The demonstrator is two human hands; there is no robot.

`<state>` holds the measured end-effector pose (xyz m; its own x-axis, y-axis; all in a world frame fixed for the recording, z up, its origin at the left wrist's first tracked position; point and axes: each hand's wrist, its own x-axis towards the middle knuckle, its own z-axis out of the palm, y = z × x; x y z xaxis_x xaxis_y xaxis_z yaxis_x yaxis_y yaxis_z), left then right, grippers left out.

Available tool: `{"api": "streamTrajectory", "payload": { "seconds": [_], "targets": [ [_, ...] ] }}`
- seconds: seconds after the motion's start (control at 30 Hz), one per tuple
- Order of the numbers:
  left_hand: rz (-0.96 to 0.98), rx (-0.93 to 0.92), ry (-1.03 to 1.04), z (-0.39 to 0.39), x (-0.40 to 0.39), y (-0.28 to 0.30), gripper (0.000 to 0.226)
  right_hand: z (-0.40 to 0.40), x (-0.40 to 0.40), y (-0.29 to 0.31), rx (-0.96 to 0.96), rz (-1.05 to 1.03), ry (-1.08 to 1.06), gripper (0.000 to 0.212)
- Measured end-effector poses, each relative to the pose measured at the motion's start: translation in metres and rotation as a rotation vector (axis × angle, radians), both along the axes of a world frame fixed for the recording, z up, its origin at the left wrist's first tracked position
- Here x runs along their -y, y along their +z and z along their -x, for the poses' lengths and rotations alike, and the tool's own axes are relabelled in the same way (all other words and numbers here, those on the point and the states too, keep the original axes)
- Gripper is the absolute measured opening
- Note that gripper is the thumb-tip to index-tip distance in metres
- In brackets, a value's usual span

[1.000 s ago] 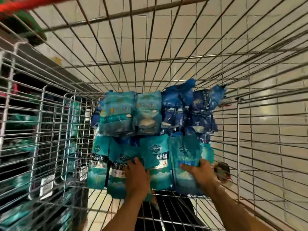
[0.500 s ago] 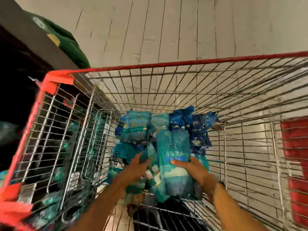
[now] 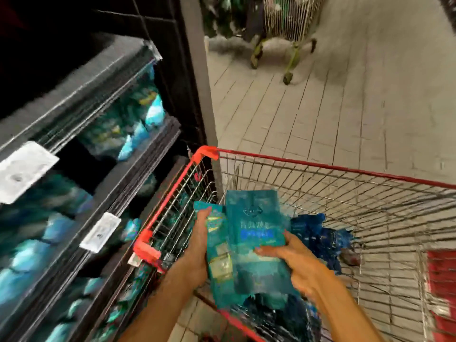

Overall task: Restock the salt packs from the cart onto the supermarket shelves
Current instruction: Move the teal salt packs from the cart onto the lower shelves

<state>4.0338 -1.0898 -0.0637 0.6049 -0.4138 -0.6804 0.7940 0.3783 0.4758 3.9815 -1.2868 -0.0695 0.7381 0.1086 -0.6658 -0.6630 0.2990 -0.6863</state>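
Observation:
I hold a bunch of teal salt packs point(image 3: 254, 240) upright between both hands, above the near left corner of the red-rimmed wire cart point(image 3: 320, 166). My left hand point(image 3: 199, 245) grips the stack's left edge. My right hand point(image 3: 293, 260) wraps its right side, fingers across the front pack. Dark blue packs point(image 3: 320, 238) lie in the cart behind the stack. On the left, black shelves point(image 3: 118, 183) hold several blurred teal and light blue packs.
White price tags point(image 3: 100, 232) hang on the shelf edges. A grey upright post point(image 3: 197, 70) stands at the shelf's end. Another cart with green legs point(image 3: 283, 33) stands farther down the tiled aisle. A red panel point(image 3: 441, 287) shows at the cart's right.
Both hands have lifted the teal packs up out of the cart's bottom. My view has swung up and left, bringing the shelves and the aisle into sight.

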Motion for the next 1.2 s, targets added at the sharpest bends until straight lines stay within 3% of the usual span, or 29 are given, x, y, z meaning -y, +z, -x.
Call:
{"api": "streamTrajectory", "payload": {
  "seconds": [0.1,0.33,0.5,0.63,0.8,0.97,1.1,1.2],
  "targets": [
    [-0.003,0.073,0.146,0.02,-0.049,0.026,0.05,-0.007,-0.039,0.034,0.102,-0.057,0.121,0.048],
    [-0.155,0.12,0.527,0.066,-0.149,0.061,0.035,-0.05,-0.142,0.064,0.241,-0.119,0.384,0.048],
    [-0.168,0.132,0.67,0.105,-0.204,0.068,0.036,-0.089,-0.205,0.072,0.359,-0.053,0.392,0.042],
    [-0.169,0.068,0.722,0.13,-0.231,0.059,0.051,-0.133,-0.242,0.07,0.557,0.181,0.295,0.034],
    [-0.163,0.001,0.795,0.145,-0.243,0.042,0.054,-0.18,-0.274,0.059,0.641,0.236,0.197,0.035],
    [-0.144,-0.037,0.861,0.145,-0.244,0.03,0.049,-0.208,-0.307,0.05,0.7,0.23,0.22,0.026],
    [-0.132,-0.045,0.865,0.142,-0.244,0.029,0.051,-0.22,-0.336,0.046,0.771,0.361,0.211,0.028],
    [-0.133,-0.046,0.865,0.14,-0.245,0.029,0.056,-0.222,-0.351,0.043,0.816,0.432,0.319,0.027]
  ]
}}
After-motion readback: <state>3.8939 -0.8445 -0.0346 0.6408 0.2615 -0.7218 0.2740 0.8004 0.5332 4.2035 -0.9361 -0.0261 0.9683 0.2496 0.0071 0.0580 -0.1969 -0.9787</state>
